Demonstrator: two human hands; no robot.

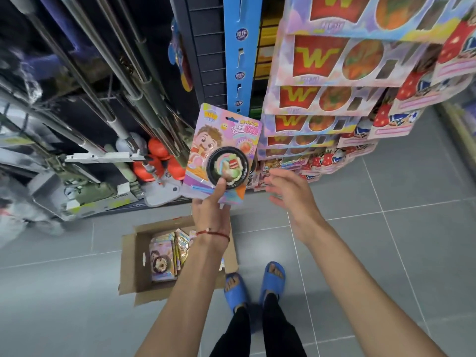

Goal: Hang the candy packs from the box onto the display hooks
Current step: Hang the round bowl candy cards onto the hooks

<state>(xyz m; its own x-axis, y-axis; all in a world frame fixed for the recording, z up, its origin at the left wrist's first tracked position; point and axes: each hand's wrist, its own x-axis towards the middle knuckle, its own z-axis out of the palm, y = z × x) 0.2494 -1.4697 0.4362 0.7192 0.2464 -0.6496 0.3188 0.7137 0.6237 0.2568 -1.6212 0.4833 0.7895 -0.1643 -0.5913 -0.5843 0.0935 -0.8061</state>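
My left hand (211,206) pinches the bottom edge of a pink candy pack (221,140) with a cartoon face and a round black bowl blister, holding it upright in front of the display. My right hand (291,191) hovers just right of the pack, fingers spread and relaxed, holding nothing. On the floor below stands an open cardboard box (134,256) with several more candy packs (162,258) stacked inside. Rows of hanging packs (322,99) fill the display at the right; their hooks are hidden behind them.
A blue hanging strip (240,47) runs down beside the display. Metal poles and mop handles (123,81) lean at the left, with boxes (103,199) and orange items on the lower shelf. My feet in blue slippers (253,284) stand on grey floor tiles beside the box.
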